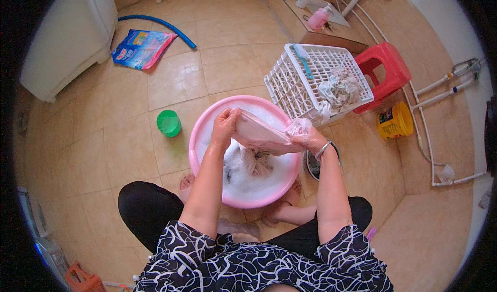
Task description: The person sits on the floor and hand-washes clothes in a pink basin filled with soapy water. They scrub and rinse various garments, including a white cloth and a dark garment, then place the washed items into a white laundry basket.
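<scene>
Over a pink basin (194,152) of white suds, I hold a wet pale pink cloth (264,134) stretched between both hands. My left hand (225,125) is closed on its left end. At the other end my right hand (306,136) grips a bunched part, with some suds or cloth over the fingers. The cloth hangs just above the foam, its lower edge near more soaked cloth (254,165) in the basin. Whether the two pieces are joined I cannot tell. A bracelet circles my right wrist.
Right of the basin stands a white plastic crate (290,80) with a blue brush (303,62) and crumpled cloth (339,89) on top. Behind it are a red stool (385,67) and a yellow bucket (401,120). A green cup (169,123) and a detergent bag (142,49) lie leftward.
</scene>
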### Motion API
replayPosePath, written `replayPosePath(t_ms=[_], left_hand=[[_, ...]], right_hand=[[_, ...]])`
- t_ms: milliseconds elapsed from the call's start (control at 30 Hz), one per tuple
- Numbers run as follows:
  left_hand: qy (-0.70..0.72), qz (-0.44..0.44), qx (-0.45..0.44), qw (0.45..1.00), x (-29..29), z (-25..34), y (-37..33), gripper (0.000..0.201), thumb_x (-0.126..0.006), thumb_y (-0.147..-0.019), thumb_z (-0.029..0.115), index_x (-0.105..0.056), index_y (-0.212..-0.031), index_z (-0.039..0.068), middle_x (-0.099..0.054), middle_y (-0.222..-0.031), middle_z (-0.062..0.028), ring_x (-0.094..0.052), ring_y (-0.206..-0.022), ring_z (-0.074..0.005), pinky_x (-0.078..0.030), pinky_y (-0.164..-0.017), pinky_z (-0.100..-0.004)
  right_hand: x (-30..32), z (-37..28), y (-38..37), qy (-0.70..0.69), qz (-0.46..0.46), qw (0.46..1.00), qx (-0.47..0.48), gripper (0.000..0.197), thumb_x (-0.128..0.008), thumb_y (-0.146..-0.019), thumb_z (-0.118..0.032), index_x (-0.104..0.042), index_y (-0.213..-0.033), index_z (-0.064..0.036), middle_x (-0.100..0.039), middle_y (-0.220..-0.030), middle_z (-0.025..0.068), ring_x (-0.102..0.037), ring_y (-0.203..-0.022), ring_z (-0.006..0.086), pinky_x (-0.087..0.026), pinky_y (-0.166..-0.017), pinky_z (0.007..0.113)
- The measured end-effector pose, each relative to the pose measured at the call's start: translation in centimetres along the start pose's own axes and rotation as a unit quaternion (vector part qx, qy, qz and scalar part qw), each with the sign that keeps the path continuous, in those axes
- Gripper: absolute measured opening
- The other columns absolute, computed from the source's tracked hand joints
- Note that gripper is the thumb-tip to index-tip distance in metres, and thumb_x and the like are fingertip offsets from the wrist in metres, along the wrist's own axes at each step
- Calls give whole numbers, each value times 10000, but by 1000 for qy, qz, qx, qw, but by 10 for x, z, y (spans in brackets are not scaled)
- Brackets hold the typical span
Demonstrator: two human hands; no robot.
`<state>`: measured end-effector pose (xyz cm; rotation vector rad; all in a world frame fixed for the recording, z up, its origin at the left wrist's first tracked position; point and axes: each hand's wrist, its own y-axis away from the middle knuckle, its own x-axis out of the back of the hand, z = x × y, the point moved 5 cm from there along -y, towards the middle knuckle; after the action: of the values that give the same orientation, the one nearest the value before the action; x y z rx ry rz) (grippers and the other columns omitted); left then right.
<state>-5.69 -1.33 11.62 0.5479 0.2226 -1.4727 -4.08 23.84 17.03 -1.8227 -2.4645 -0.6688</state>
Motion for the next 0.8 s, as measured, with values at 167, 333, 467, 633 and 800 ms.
replayPosePath(t_ms=[167,333,467,633,800], left_hand=[[-154,-17,-39,987,6,16,-3,139,-565,-793,213,-573,-798,75,-539,-686,27,-474,-618,-66,-393,-558,-221],[-556,-114,-74,820,2,3,10,361,-648,-670,350,-568,-829,36,-598,-764,-118,-574,-715,-248,-439,-638,-346],[-674,-215,20,706,8,-26,13,375,-633,-653,397,-606,-855,82,-601,-854,-149,-570,-795,-293,-440,-688,-393],[-465,-116,79,874,24,-27,2,258,-553,-730,283,-605,-840,55,-612,-791,-96,-570,-708,-213,-439,-634,-324],[-96,-62,67,991,9,-7,2,239,-487,-791,217,-579,-852,5,-561,-778,-19,-498,-682,-97,-405,-595,-232]], right_hand=[[33,-2,7,-68,199,977,37,241,-634,-673,-96,-549,-893,-45,-568,-801,11,-529,-706,97,-433,-634,217],[58,-22,16,-30,345,922,171,166,-614,-738,-125,-537,-844,-23,-549,-772,12,-487,-686,93,-410,-606,238],[66,-20,14,-33,379,906,185,134,-600,-754,-108,-527,-816,-14,-548,-756,22,-493,-679,117,-413,-614,262],[73,2,10,-33,375,924,73,174,-615,-750,-134,-547,-852,-10,-572,-798,48,-522,-691,128,-431,-624,273],[59,14,7,200,170,963,-65,310,-638,-735,-221,-531,-880,30,-580,-829,103,-537,-726,164,-439,-657,292]])
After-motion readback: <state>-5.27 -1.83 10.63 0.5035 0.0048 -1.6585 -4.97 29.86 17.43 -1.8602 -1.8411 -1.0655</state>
